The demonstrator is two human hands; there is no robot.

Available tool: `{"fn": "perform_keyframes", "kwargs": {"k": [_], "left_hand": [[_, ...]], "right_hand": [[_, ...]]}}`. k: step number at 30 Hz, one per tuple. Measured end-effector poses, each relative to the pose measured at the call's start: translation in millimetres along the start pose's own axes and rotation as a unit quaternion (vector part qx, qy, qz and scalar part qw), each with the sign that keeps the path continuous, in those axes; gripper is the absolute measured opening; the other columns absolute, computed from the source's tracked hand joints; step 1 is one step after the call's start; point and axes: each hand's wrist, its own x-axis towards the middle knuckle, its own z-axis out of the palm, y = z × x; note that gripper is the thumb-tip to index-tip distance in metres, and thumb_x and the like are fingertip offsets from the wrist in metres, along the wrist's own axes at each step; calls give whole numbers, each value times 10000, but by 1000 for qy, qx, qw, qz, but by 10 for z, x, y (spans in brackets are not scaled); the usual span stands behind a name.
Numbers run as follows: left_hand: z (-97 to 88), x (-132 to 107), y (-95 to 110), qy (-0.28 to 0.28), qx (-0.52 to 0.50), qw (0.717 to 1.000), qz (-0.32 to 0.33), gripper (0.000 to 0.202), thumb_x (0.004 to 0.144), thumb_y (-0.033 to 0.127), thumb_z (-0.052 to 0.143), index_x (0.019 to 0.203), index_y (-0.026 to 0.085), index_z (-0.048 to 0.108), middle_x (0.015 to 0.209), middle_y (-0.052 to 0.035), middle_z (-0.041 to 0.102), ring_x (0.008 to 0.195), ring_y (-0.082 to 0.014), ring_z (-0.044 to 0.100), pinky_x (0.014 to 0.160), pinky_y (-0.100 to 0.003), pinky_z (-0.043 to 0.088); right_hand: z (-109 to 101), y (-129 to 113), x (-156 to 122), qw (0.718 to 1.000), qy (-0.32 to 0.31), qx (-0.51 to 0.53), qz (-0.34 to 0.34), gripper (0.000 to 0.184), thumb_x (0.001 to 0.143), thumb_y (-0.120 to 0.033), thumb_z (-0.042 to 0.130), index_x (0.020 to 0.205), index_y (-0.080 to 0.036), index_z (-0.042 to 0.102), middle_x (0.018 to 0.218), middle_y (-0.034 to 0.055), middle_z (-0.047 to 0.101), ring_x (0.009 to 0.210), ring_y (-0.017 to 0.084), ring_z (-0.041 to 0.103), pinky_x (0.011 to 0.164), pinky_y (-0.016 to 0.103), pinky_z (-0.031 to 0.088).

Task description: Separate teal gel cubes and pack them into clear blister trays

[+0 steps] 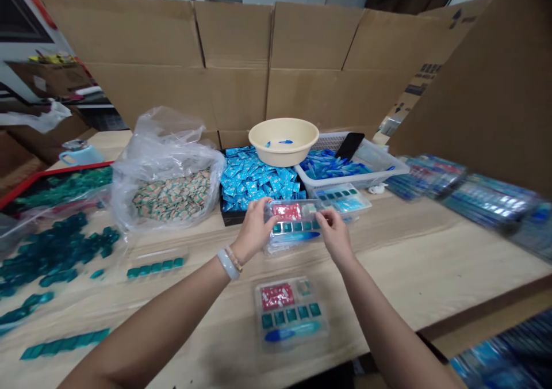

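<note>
A clear plastic blister tray (pixel 293 226), judged light, stiff and slippery, was held in a narrow pinch at its short ends by the left hand (pixel 254 231) and the right hand (pixel 335 236), the edges being the safest hold on so thin a shell. It was kept at 12 o'clock over the wooden table (pixel 431 268), just in front of a black crate of blue sachets (pixel 228 217). A matching filled tray (pixel 291 314) lay at 6 o'clock from it.

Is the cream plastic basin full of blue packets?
No, the cream plastic basin holds only a couple of small blue pieces inside it.
</note>
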Motion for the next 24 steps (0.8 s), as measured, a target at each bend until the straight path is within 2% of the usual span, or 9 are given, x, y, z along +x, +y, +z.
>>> {"fn": "perform_keyframes", "kwargs": {"k": [4,8,11,15,21,24], "left_hand": [[65,33,-67,4,-97,995,-40,405,674,190,597,1066,165,497,890,-47,522,771,-141,509,756,-299,425],[90,76,-127,12,-149,987,-54,475,656,168,615,1108,173,469,888,-38,529,761,-126,511,737,-283,436],[64,122,-119,-18,-206,972,-110,409,632,140,627,1022,120,504,846,-38,553,725,-117,526,707,-272,450],[13,185,-92,-64,-281,948,-136,236,621,99,625,837,106,531,748,-17,587,680,-107,553,675,-254,456],[-47,228,-31,-70,-283,935,-202,253,634,98,623,853,119,498,664,11,582,579,-82,545,530,-186,415],[-105,245,48,-99,-321,910,-244,255,658,123,618,876,133,485,671,12,581,573,-81,553,531,-190,424]], "right_hand": [[53,-3,-11,982,3,183,55,269,641,-421,593,757,-189,517,675,-28,528,613,111,478,610,243,389],[64,-44,10,959,-40,268,88,310,606,-411,639,814,-189,577,753,-13,590,696,124,524,663,247,401],[22,-100,42,954,-54,274,110,302,565,-422,671,739,-189,589,681,-21,587,638,122,522,615,246,402],[-11,-180,94,952,-58,270,134,314,506,-408,708,684,-187,573,622,-33,571,583,111,505,561,237,387],[-15,-249,165,953,-69,237,176,340,447,-395,731,657,-184,566,582,-26,578,541,118,506,508,239,364],[-52,-260,201,951,-77,232,187,331,449,-393,734,650,-184,574,574,-23,582,529,119,507,492,237,363]]}}
